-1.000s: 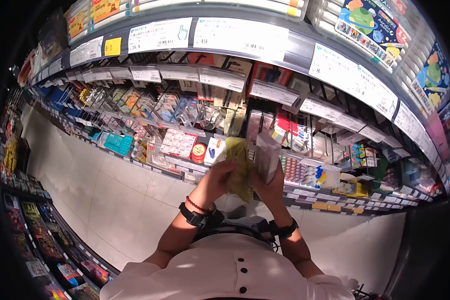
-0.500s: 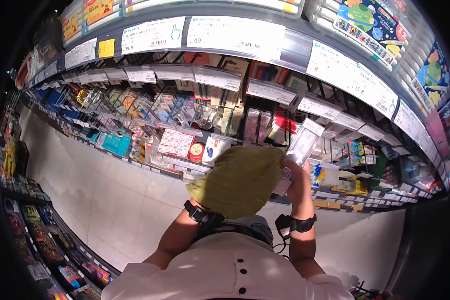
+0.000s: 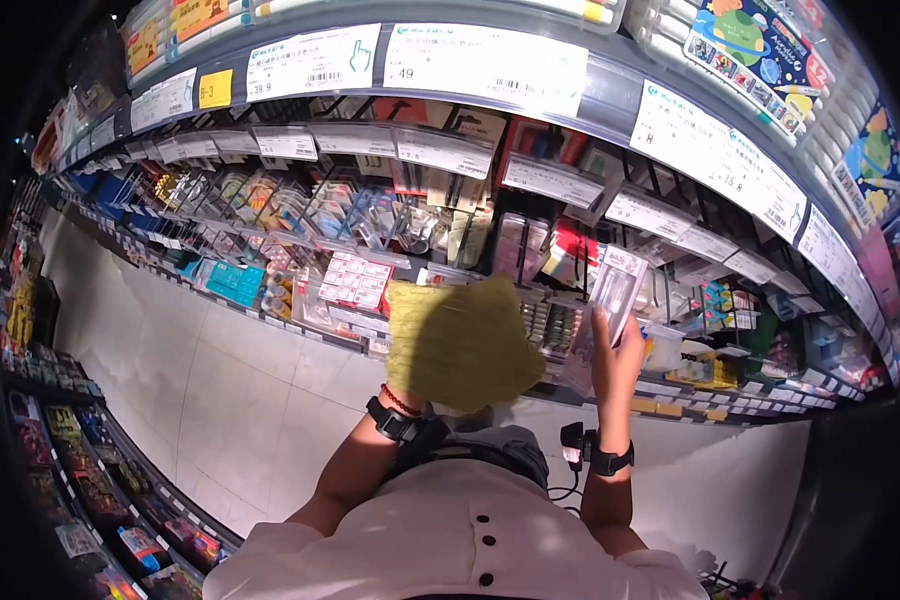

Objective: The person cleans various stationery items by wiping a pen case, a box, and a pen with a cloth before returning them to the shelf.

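Note:
A yellow-green cloth (image 3: pixel 462 345) is spread in front of me, partly in shadow. It hides most of my left hand (image 3: pixel 402 396), which holds it from below; only skin by the wrist shows, so the finger positions are out of sight. My right hand (image 3: pixel 620 368) is closed round a slim, clear plastic package (image 3: pixel 618 285) held upright before the hanging goods. What lies inside the package is hard to make out. Cloth and right hand are apart. A red-and-white set of small boxes (image 3: pixel 355 280) sits on the shelf just beyond the cloth.
Marker sets (image 3: pixel 750 55) stand on the upper shelf behind a rail of price labels (image 3: pixel 485 68). Below, several packets hang on hooks, with a teal box (image 3: pixel 232 283) at lower left. Another goods rack (image 3: pixel 100 480) borders the tiled floor (image 3: pixel 230 370) on the left.
The cloth has moved left and spread flatter, away from my right hand. My right hand has shifted slightly right with the clear package, its fingers now in plainer view.

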A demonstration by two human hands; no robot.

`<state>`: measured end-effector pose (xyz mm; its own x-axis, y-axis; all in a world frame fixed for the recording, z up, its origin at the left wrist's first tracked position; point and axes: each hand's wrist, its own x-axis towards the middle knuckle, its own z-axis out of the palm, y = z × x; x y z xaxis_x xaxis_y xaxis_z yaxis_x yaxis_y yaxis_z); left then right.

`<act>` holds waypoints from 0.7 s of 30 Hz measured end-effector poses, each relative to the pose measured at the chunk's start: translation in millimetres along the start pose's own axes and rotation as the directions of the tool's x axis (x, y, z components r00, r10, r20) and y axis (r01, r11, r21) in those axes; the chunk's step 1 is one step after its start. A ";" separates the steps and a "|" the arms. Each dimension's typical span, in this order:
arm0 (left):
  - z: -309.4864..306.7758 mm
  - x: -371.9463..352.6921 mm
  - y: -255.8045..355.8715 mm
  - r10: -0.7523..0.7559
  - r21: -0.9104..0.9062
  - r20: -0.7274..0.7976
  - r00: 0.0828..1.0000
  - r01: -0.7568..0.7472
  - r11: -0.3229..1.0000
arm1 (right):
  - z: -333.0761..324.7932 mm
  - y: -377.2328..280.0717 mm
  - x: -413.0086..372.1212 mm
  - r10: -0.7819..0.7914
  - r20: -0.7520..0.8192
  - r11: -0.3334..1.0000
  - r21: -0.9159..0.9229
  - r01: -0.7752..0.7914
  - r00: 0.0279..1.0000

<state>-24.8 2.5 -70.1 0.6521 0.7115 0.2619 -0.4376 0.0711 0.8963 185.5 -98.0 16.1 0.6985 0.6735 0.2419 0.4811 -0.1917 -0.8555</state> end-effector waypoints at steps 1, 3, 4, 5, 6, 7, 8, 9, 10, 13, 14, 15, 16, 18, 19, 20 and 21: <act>3.7 0.9 5.0 0.004 0.038 0.006 1.000 -0.004 0.999 | 0.0 -7.1 -4.8 0.038 0.077 0.993 0.107 -0.046 0.996; 18.2 2.1 17.0 0.020 0.237 0.021 1.000 -0.025 0.971 | 9.5 -25.4 -16.4 0.001 0.198 0.942 0.328 -0.067 0.980; 21.3 1.1 19.4 -0.082 0.105 -0.002 0.997 0.082 0.991 | 18.1 -25.0 -22.7 -0.003 0.314 0.954 0.287 -0.092 0.949; 24.3 0.3 21.7 -0.184 -0.032 -0.024 0.983 0.183 0.983 | 26.8 -24.9 -29.0 -0.003 0.423 0.964 0.243 -0.110 0.906; 25.7 -4.1 21.6 -0.396 -0.395 0.000 0.918 0.363 0.844 | 37.7 -36.9 -32.3 -0.067 0.446 0.991 0.133 0.008 0.892; 27.3 -5.4 22.7 -0.568 -0.690 0.101 0.817 0.469 0.552 | 51.8 -28.2 -35.6 -0.235 0.362 0.972 0.060 0.229 0.902; 29.0 -1.9 26.1 -0.598 -0.546 0.018 0.801 0.509 0.665 | 62.5 -17.6 -35.9 -0.406 0.291 0.901 -0.034 0.434 0.866; 31.5 3.9 31.9 -0.609 -0.382 -0.074 0.790 0.542 0.749 | 57.3 -23.1 -33.7 -0.333 0.360 0.932 -0.017 0.363 0.871; 33.0 7.8 35.3 -0.599 -0.204 -0.168 0.783 0.567 0.798 | 47.4 -32.7 -30.7 -0.259 0.431 0.957 -0.004 0.289 0.864; 26.1 9.2 38.0 -0.536 -0.222 -0.280 0.797 0.489 0.844 | 30.1 -25.1 -22.9 0.036 0.418 0.934 0.308 -0.179 0.908; 25.1 9.3 41.3 -0.553 -0.238 -0.285 0.783 0.501 0.832 | 25.2 -16.8 -18.8 0.156 0.406 0.822 0.453 -0.347 0.900; 25.6 9.2 43.5 -0.522 -0.240 -0.291 0.802 0.467 0.851 | 23.9 -3.9 -12.6 0.109 0.340 0.773 0.562 -0.294 0.934; 26.5 8.7 45.5 -0.491 -0.242 -0.296 0.819 0.433 0.868 | 26.7 14.1 -5.2 0.068 0.265 0.713 0.661 -0.233 0.962; 29.4 8.2 47.9 -0.456 -0.305 -0.270 0.848 0.374 0.876 | 42.8 43.0 2.2 -0.010 0.278 0.695 0.692 -0.193 0.960; 31.4 7.0 48.3 -0.454 -0.366 -0.241 0.858 0.353 0.861 | 52.4 53.8 1.0 -0.044 0.372 0.745 0.631 -0.218 0.927; 33.3 7.2 50.0 -0.451 -0.425 -0.212 0.867 0.334 0.841 | 58.7 62.8 -2.4 0.020 0.593 0.503 0.690 -0.521 0.805; 38.0 9.5 54.9 -0.439 -0.485 -0.196 0.877 0.302 0.821 | 64.5 68.8 -5.7 0.083 0.773 0.212 0.603 -0.769 0.629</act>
<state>-19.1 -13.4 -4.9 0.6422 0.7299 -0.2341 -0.4625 0.6125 0.6410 180.4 -69.0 -73.7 0.0692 0.9596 -0.2727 -0.7545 -0.1285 -0.6436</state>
